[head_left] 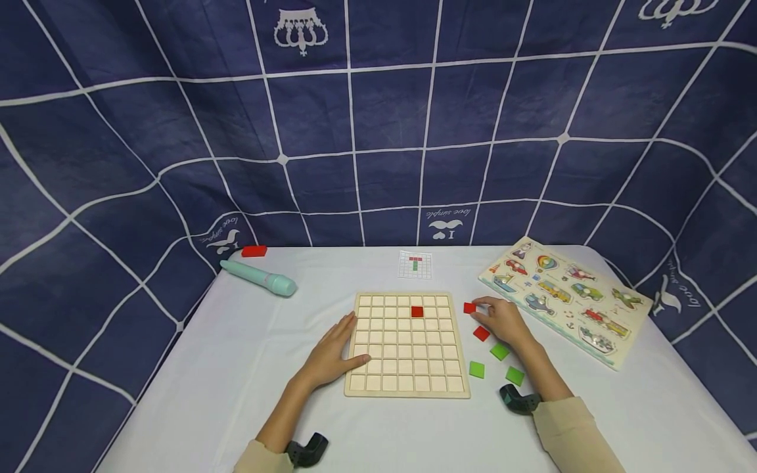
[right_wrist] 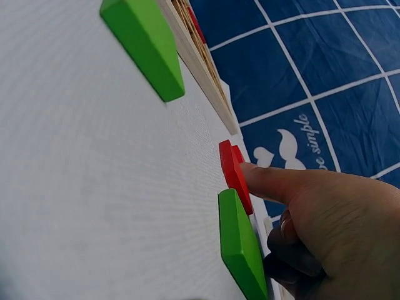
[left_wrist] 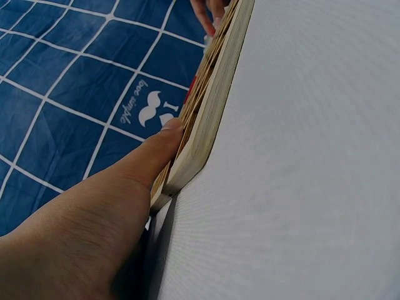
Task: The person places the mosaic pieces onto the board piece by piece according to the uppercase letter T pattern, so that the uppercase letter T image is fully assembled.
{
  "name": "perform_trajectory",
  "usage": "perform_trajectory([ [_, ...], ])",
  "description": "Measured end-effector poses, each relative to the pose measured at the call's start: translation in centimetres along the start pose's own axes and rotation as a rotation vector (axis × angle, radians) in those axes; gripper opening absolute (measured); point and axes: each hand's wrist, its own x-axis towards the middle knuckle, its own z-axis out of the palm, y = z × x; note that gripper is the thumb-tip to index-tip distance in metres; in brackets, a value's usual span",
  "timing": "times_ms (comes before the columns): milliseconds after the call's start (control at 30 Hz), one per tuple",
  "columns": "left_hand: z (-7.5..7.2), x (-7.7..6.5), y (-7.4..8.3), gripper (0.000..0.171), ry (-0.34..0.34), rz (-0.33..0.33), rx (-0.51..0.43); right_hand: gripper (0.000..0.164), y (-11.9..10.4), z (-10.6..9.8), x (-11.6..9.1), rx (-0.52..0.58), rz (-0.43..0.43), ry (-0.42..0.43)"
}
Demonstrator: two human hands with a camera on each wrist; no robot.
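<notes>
My left hand [head_left: 330, 355] lies at the left edge of a wooden grid board [head_left: 408, 393], fingers straight along its side and thumb over the rim. In the left wrist view the thumb [left_wrist: 144, 159] touches the board's edge. One red square tile [head_left: 416, 312] sits in a cell of the second row from the top. Right of the board, my right hand [head_left: 501, 320] pinches another red tile [head_left: 469, 307] between thumb and index finger. A third red tile [head_left: 481, 334] lies just below that hand, with green tiles [head_left: 476, 370] scattered nearer the wrist.
A small printed card [head_left: 415, 265] with a red and green pattern lies behind the board. To the right is a picture puzzle board [head_left: 568, 299]. A mint-green microphone-shaped object [head_left: 258, 276] and a red block [head_left: 254, 251] lie at the back left.
</notes>
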Motion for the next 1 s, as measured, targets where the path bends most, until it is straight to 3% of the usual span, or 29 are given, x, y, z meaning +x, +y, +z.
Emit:
perform_trajectory([
  [433,0.0,0.0,0.1,0.093,-0.005,-0.013,0.004,0.031,-0.7,0.1,-0.1,0.043,-0.071,0.02],
  [1000,0.1,0.0,0.0,0.095,0.007,-0.022,0.009,0.03,-5.6,3.4,-0.5,0.055,-0.207,-0.049],
])
